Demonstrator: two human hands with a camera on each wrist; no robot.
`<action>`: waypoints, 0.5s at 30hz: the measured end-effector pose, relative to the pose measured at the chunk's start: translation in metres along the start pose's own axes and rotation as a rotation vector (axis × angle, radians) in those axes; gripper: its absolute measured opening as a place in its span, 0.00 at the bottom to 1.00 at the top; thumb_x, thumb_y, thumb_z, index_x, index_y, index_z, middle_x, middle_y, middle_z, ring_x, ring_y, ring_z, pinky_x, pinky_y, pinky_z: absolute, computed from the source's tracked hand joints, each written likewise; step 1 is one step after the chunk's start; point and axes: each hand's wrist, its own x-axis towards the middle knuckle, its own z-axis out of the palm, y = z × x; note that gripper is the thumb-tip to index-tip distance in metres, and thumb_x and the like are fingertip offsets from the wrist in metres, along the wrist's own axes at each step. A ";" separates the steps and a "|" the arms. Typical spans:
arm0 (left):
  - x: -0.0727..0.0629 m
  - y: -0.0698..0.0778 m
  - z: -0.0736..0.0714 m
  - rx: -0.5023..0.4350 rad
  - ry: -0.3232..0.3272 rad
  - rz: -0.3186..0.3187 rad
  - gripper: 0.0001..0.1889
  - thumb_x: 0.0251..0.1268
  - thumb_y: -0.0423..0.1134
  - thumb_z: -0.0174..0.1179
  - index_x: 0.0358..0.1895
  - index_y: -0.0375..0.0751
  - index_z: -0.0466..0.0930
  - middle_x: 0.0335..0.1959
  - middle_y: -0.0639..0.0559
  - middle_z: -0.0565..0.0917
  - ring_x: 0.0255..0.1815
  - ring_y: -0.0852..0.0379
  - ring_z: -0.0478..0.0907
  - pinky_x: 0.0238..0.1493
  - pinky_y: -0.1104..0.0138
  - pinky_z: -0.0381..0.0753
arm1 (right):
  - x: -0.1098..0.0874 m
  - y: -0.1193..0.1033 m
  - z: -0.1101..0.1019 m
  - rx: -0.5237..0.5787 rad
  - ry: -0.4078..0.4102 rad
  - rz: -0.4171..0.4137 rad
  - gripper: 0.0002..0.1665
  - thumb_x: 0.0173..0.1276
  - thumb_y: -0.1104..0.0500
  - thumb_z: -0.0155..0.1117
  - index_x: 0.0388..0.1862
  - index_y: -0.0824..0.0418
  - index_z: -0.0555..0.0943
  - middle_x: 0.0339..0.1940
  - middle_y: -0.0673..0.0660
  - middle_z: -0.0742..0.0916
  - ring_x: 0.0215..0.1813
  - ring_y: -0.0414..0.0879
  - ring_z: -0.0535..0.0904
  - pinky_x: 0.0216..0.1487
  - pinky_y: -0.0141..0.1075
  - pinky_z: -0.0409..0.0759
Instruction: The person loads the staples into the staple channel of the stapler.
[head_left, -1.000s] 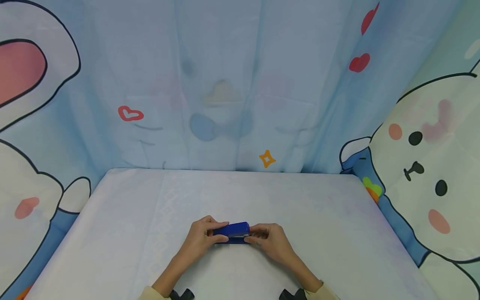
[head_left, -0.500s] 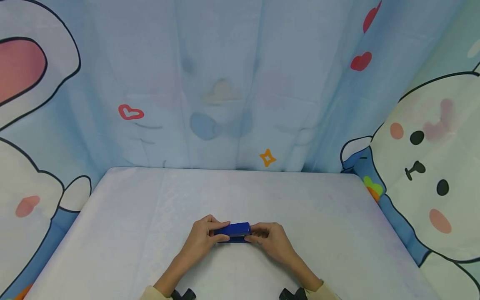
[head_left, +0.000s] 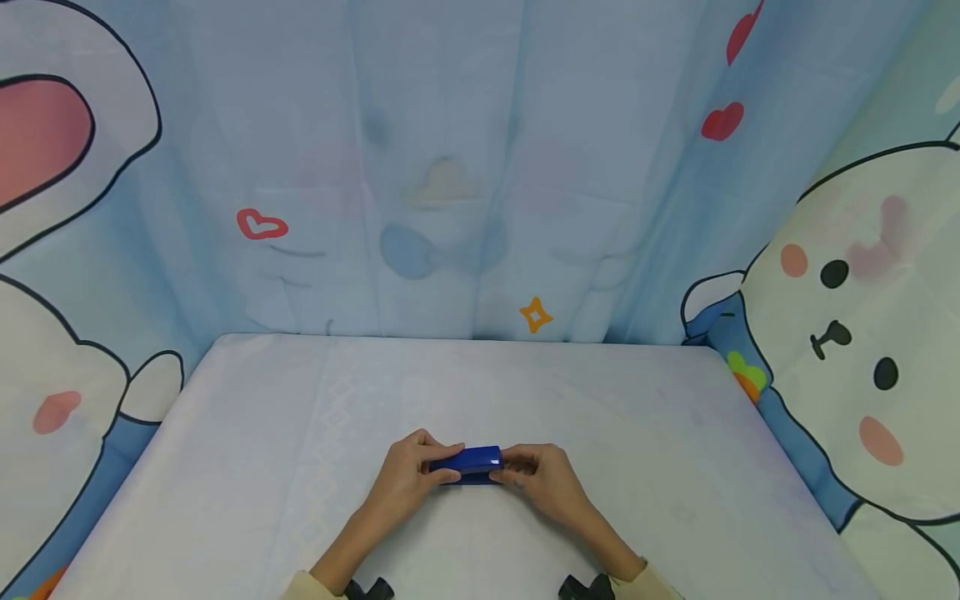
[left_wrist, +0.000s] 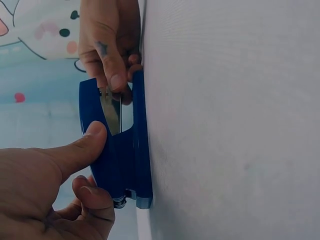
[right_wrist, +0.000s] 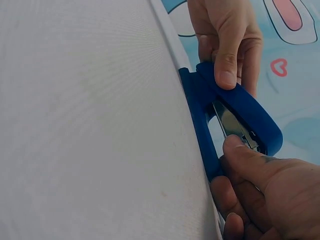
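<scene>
A blue stapler [head_left: 468, 460] stands on the white table between both hands, its top arm raised at an angle from the base. Its metal magazine [left_wrist: 113, 112] shows in the gap between arm and base. My left hand [head_left: 408, 469] grips the hinge end; in the left wrist view its thumb [left_wrist: 95, 135] presses the side of the top arm, with curled fingers on the other side. At the front end, my right hand [head_left: 543, 481] pinches the stapler, its thumb [right_wrist: 235, 145] on the metal magazine and its fingers curled near the base's tip.
The white-covered table [head_left: 600, 400] extends around the hands. Behind it hangs a blue cartoon-print curtain [head_left: 435, 125]. Black wrist mounts [head_left: 367, 589] sit below both forearms, at the cuffs of light yellow sleeves [head_left: 307, 586].
The stapler and left hand have shifted slightly right in the head view. Less of the metal between the stapler's arm and base shows now. Both hands keep their holds.
</scene>
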 end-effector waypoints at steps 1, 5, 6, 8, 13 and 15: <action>0.000 0.000 0.000 0.005 -0.001 0.001 0.19 0.63 0.39 0.75 0.58 0.46 0.90 0.36 0.53 0.82 0.27 0.68 0.65 0.28 0.74 0.69 | 0.000 0.000 0.000 0.000 -0.001 0.000 0.13 0.61 0.59 0.82 0.45 0.56 0.93 0.34 0.49 0.93 0.30 0.33 0.80 0.33 0.28 0.78; 0.000 0.001 0.000 0.028 -0.003 0.010 0.19 0.63 0.39 0.75 0.58 0.46 0.90 0.37 0.54 0.82 0.27 0.68 0.65 0.28 0.74 0.69 | 0.000 0.002 0.000 0.008 -0.001 -0.005 0.13 0.62 0.59 0.81 0.46 0.57 0.92 0.36 0.50 0.93 0.30 0.33 0.80 0.33 0.28 0.79; 0.000 0.001 0.000 0.033 -0.004 0.013 0.19 0.64 0.39 0.74 0.59 0.46 0.90 0.38 0.54 0.82 0.28 0.68 0.65 0.28 0.74 0.69 | 0.000 0.002 0.000 0.016 -0.005 -0.003 0.13 0.62 0.59 0.81 0.46 0.57 0.92 0.37 0.51 0.94 0.30 0.33 0.80 0.33 0.28 0.79; -0.001 0.002 0.000 0.038 -0.006 0.022 0.20 0.64 0.39 0.74 0.59 0.45 0.89 0.38 0.53 0.82 0.28 0.68 0.65 0.29 0.74 0.69 | 0.001 0.003 0.000 0.027 -0.011 -0.001 0.13 0.63 0.59 0.81 0.46 0.58 0.92 0.37 0.52 0.94 0.31 0.33 0.81 0.34 0.28 0.80; -0.002 0.004 0.000 0.047 -0.020 0.035 0.20 0.66 0.38 0.73 0.61 0.42 0.88 0.40 0.52 0.81 0.30 0.67 0.66 0.31 0.73 0.70 | 0.001 0.003 0.000 0.046 -0.025 0.007 0.13 0.63 0.58 0.81 0.47 0.59 0.92 0.38 0.53 0.94 0.31 0.33 0.82 0.34 0.28 0.80; -0.002 0.005 -0.001 0.051 -0.027 0.036 0.20 0.67 0.38 0.72 0.61 0.42 0.87 0.40 0.52 0.81 0.31 0.67 0.66 0.31 0.73 0.70 | 0.001 0.003 -0.001 0.046 -0.024 0.005 0.13 0.63 0.58 0.81 0.47 0.58 0.92 0.38 0.53 0.94 0.30 0.34 0.81 0.33 0.28 0.80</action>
